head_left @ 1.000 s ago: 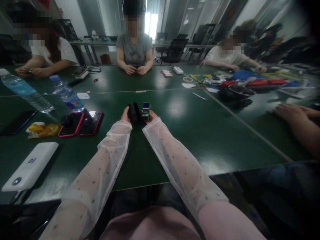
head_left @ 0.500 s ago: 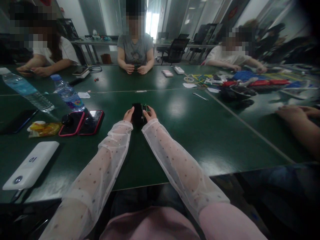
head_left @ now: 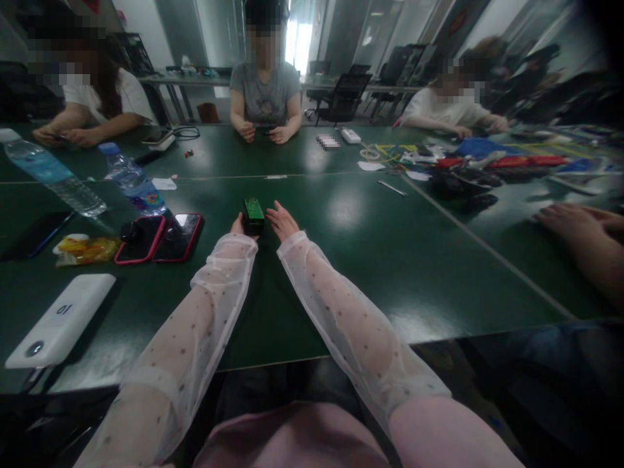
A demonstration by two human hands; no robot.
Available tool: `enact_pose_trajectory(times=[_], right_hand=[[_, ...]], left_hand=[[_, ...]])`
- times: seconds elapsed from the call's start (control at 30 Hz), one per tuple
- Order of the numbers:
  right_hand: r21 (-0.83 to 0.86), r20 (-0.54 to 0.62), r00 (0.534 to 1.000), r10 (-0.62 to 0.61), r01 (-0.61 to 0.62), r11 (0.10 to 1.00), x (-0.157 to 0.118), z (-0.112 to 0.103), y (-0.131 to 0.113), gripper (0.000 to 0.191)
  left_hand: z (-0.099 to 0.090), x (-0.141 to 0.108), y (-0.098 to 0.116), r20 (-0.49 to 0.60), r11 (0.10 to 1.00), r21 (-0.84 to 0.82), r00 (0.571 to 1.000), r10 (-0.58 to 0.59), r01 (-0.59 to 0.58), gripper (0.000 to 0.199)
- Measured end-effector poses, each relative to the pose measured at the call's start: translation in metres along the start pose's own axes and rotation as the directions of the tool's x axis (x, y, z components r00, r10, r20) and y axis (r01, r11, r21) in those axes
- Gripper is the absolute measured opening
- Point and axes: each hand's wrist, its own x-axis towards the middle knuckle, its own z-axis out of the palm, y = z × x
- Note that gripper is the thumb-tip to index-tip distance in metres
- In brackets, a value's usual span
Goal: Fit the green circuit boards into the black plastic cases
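Note:
A small black block with a green circuit board on its upper face is held above the green table. My left hand grips it from the left and below, its fingers partly hidden by the block. Just to the right of the block, my right hand is apart from it, fingers spread and nothing in them. Both forearms wear sheer white dotted sleeves.
At the left are two phones, a yellow packet, a white power bank and two water bottles. A wrench lies right of centre. Cables and tools are piled farther right. People sit around the table.
My right hand has let go of the block and opened beside it. The block has turned, so its green board now faces up, and it has shifted slightly left with my left hand.

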Motion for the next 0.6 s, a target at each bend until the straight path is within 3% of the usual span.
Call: enact_pose_trajectory(times=[0.07,0.17,0.23,0.37,0.47,0.6], right_hand=[[0.002,-0.075,0.996,0.054,-0.054,0.999,-0.001,0.0,-0.002,0.036],[0.101,-0.181,0.955,0.235,-0.219,0.97,0.001,-0.006,-0.012,0.026],[0.225,-0.155,0.936,0.315,-0.277,0.934,0.001,-0.013,-0.02,0.027],[0.371,-0.075,0.939,0.336,-0.286,0.883,-0.003,-0.022,-0.028,0.029],[0.358,-0.067,0.939,0.338,-0.294,0.886,-0.005,-0.022,-0.028,0.027],[0.328,-0.08,0.934,0.349,-0.306,0.894,-0.005,-0.017,-0.028,0.025]], left_hand=[[0.0,-0.003,0.004,-0.031,0.994,-0.076,0.996,-0.084,0.081,0.052],[0.005,-0.008,0.006,-0.038,0.989,-0.087,0.991,-0.127,0.123,0.053],[0.009,-0.011,0.006,-0.057,0.987,-0.098,0.99,-0.132,0.126,0.051],[0.016,-0.015,0.006,-0.096,0.98,-0.15,0.985,-0.143,0.128,0.049],[0.018,-0.016,0.005,-0.095,0.982,-0.14,0.986,-0.137,0.123,0.051],[0.019,-0.014,0.001,-0.106,0.999,-0.033,0.993,-0.046,0.043,0.051]])
